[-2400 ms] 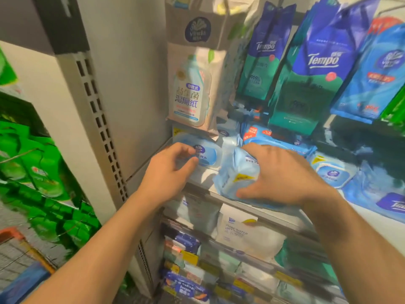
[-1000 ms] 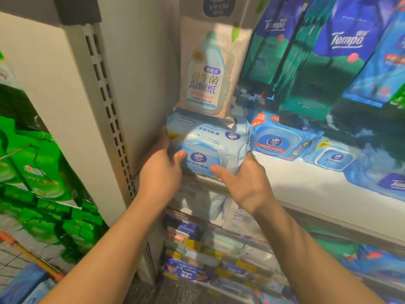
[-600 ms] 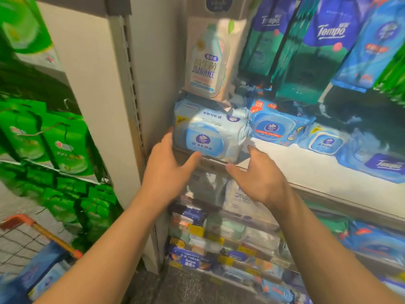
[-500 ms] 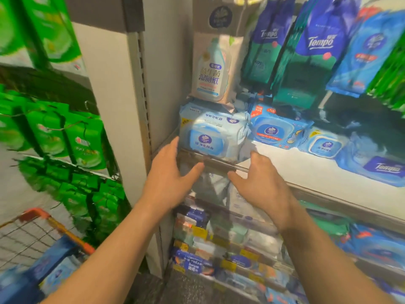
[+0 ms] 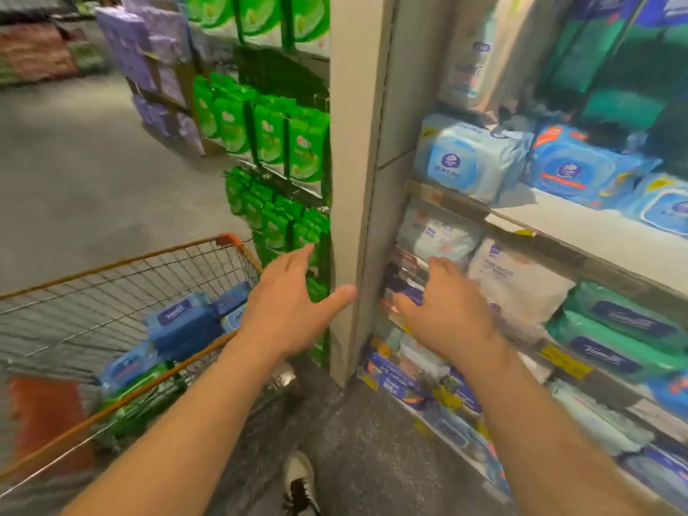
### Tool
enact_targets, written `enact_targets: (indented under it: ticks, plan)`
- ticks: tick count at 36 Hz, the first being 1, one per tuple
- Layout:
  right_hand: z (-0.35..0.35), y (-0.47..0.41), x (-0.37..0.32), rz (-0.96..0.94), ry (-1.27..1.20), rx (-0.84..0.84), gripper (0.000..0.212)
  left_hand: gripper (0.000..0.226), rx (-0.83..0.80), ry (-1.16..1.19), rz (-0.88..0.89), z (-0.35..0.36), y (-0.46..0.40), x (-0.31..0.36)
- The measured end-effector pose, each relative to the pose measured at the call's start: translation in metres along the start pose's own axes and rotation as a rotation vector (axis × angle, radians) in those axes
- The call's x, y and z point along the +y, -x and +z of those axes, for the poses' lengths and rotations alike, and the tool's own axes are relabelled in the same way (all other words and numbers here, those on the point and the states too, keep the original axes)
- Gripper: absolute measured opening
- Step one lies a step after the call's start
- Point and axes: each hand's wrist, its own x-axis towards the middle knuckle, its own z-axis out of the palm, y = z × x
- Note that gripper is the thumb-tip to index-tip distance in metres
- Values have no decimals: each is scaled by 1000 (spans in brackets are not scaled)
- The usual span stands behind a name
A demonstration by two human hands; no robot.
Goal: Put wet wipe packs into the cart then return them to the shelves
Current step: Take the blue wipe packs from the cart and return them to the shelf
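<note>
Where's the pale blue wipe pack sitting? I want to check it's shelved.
In the head view it is right of centre: the pale blue wipe pack lies at the shelf's left end, against the beige upright, beside a darker blue pack.

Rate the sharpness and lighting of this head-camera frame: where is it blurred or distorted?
Head view: the cart and the packs inside it smear at lower left, motion blur; the left hand and right hand are soft-edged; the light blue wipe pack is brightly lit, with shadow on the shelf beside it; the shelf post leans, wide-angle distortion.
</note>
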Motion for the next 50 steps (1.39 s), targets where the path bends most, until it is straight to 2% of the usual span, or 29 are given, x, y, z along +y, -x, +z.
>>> enact_targets:
  ticks: [5,8,10,15,21,24,27,31,34,36,38,40,44,47,50]
  plan:
    - [15,15,-56,-140,20,-145,77,97,50,44,-137,-39,39,-45]
    - [22,22,-96,-179,18,-181,70,105,74,88,-195,-62,54,-75]
    - [30,22,-124,-199,20,-209,74,110,83,116,-255,-77,60,-97]
    - [65,9,-196,-326,51,-259,86,91,163,157,-365,-108,72,-168]
    - [109,1,-280,-419,-15,-219,54,88,206,176,-516,-146,87,-258]
    - [128,-2,-315,-474,-56,-228,63,100,222,229,-551,-159,90,-301]
    - [140,-4,-342,-464,-54,-278,73,85,245,262,-589,-167,90,-332]
    - [154,-13,-367,-454,-68,-345,71,79,244,255,-616,-175,84,-355]
    - [163,-23,-380,-451,-60,-388,65,81,224,270,-650,-175,73,-372]
    - [171,-33,-388,-449,-51,-426,51,84,216,296,-682,-173,64,-380]
    - [180,-46,-394,-442,-64,-478,40,97,213,316,-724,-169,54,-390]
    - [192,-59,-398,-458,-84,-542,40,103,206,321,-758,-161,45,-399]
    - [233,-96,-407,-461,-92,-648,58,74,171,338,-833,-140,25,-422]
    - [269,-125,-412,-462,-77,-754,61,49,175,359,-893,-122,9,-438]
    - [310,-149,-417,-474,-58,-857,54,46,153,379,-997,-100,-4,-460]
